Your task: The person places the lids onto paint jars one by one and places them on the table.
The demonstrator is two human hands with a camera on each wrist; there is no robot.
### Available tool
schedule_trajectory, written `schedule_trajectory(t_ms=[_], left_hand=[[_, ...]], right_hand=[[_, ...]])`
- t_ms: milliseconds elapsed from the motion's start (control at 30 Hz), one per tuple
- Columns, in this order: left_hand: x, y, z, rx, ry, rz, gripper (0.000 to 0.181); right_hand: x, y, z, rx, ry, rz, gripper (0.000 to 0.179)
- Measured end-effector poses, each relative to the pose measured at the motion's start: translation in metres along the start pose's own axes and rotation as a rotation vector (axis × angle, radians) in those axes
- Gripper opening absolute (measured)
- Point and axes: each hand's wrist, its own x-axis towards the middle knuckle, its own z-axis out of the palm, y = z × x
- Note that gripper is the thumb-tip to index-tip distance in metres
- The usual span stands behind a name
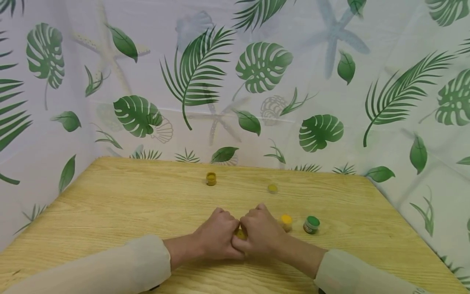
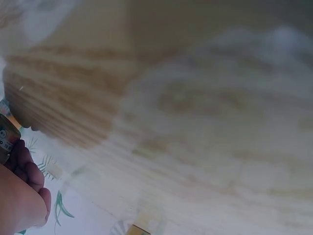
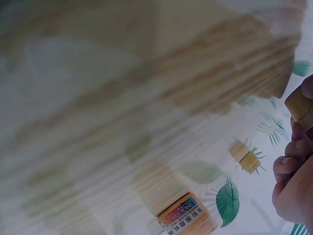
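Close together above the front middle of the table, my left hand [image 1: 216,236] and right hand [image 1: 263,233] grip one small paint jar with an ochre-yellow top [image 1: 240,234]. Curled fingers of both hands cover most of it. A printed label shows on the held jar [image 2: 8,136] at the edge of the left wrist view, and its ochre part [image 3: 298,105] appears in the right wrist view. Just beyond my right hand stands a yellow-orange paint jar [image 1: 286,221]. A green paint jar [image 1: 311,224] is to the right of that.
An ochre paint jar [image 1: 211,179] stands toward the back of the wood-grain table [image 1: 139,196]. Right of it is a small, low, yellowish round piece [image 1: 272,188], too small to identify. A leaf-printed cloth [image 1: 220,81] hangs behind the table and at its sides.
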Motion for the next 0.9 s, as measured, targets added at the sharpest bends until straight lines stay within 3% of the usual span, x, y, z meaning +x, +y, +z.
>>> schedule_trajectory(t_ms=[233,533,767,900], left_hand=[[0.0012,0.0029,-0.0009,-0.059,-0.036,-0.042,0.043],[0.0023,0.0029,-0.0007,-0.074,-0.037,-0.058,0.043],[0.0022,0.0025,-0.0030,-0.040,-0.004,-0.051,0.043],[0.0023,0.0018,-0.0042,-0.016,0.047,-0.046,0.047]], right_hand=[[0.0003,-0.0022,-0.0004,0.098,-0.016,0.021,0.047],[0.0019,-0.0045,-0.0020,0.210,-0.083,0.127,0.052],[0.0026,-0.0074,-0.0042,0.183,-0.074,0.166,0.050],[0.0049,-0.0093,-0.0057,0.134,-0.035,0.166,0.049]])
